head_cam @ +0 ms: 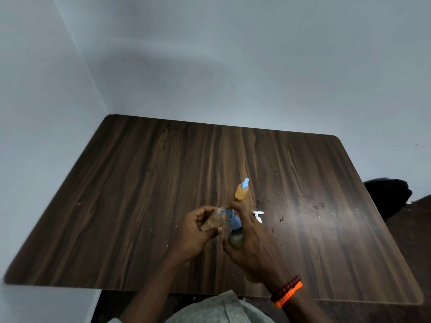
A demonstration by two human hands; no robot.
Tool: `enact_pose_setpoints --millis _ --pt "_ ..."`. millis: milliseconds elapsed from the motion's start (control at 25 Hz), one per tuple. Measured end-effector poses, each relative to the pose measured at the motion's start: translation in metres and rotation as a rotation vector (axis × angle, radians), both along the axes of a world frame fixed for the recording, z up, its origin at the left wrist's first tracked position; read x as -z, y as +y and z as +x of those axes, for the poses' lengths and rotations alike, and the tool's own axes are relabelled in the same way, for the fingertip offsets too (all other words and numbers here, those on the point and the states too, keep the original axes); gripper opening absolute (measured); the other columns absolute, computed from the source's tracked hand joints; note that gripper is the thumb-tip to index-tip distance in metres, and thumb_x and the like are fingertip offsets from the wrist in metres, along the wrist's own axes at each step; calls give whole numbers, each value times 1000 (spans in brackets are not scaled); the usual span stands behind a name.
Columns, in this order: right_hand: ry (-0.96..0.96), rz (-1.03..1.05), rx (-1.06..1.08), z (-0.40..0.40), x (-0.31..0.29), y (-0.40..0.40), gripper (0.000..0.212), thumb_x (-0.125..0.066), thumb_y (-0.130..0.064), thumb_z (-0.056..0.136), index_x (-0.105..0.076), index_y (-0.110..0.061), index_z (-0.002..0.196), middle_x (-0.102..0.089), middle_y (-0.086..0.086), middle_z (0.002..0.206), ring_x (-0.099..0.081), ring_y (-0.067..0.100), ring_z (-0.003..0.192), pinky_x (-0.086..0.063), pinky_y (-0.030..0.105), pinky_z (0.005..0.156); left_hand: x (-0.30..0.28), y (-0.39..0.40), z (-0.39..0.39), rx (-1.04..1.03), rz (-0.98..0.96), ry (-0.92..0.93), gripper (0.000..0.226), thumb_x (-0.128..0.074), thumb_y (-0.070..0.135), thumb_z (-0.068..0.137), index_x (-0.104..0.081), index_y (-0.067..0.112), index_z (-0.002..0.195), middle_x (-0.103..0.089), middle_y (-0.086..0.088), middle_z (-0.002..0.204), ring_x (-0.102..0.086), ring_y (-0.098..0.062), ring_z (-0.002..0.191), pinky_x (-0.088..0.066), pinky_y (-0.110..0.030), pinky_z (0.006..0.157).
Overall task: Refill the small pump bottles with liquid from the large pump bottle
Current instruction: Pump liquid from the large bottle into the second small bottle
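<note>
My left hand (194, 231) holds a small clear bottle (213, 221) tilted, its open neck pointing right; orange liquid fills its lower part. My right hand (250, 241) grips the large bottle (234, 237) with a blue pump (233, 219), a finger on the pump head. The pump's nozzle meets the small bottle's mouth. A second small bottle (241, 190), full of orange liquid and capped with a light blue pump, stands on the table farther back. A loose white pump cap (258, 215) lies just right of my right hand.
The dark wooden table (140, 183) sits in a corner against pale walls. Droplets and small stains (317, 206) speckle the surface to the right of the bottles. A dark object (387, 194) sits beyond the table's right edge.
</note>
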State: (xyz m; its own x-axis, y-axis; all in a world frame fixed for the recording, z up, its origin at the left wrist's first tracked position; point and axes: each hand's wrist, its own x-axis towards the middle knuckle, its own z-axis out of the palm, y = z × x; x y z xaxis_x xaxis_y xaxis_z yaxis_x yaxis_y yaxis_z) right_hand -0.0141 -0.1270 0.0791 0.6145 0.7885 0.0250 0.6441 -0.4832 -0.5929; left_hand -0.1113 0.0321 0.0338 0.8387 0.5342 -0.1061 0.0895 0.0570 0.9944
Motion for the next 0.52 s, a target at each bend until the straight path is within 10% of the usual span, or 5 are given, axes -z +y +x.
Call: enact_pose_setpoints --millis 520 --pt "18 -9 -15 -1 -4 -2 79 -71 -50 84 -22 -49 146 -55 -13 132 -60 8 100 -58 29 82 5 3 -1 -1 17 -28 40 -85 5 82 -73 28 113 -79 7 116 -75 -11 110 -62 -24 88"
